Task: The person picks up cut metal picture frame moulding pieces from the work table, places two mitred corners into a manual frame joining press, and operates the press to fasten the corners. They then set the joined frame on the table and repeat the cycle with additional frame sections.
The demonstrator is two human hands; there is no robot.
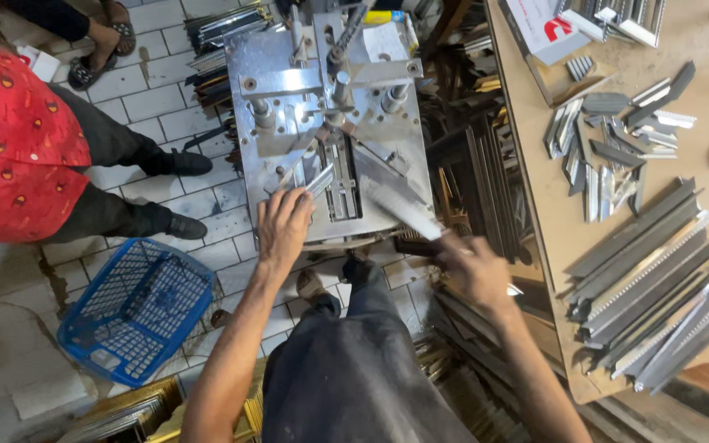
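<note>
We see a wooden worktop [551, 205] at the right carrying grey moulding strips [650, 279] and short cut pieces [609, 148] (some blurred); a blue basket [137, 320] sits on the tiled floor [10, 328].

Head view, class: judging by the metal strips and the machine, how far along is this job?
Done: short cut pieces lie heaped on the bench. In hand: the left hand presses a strip on the machine; the right hand, blurred, holds another strip. Left: long strips lie stacked.
</note>
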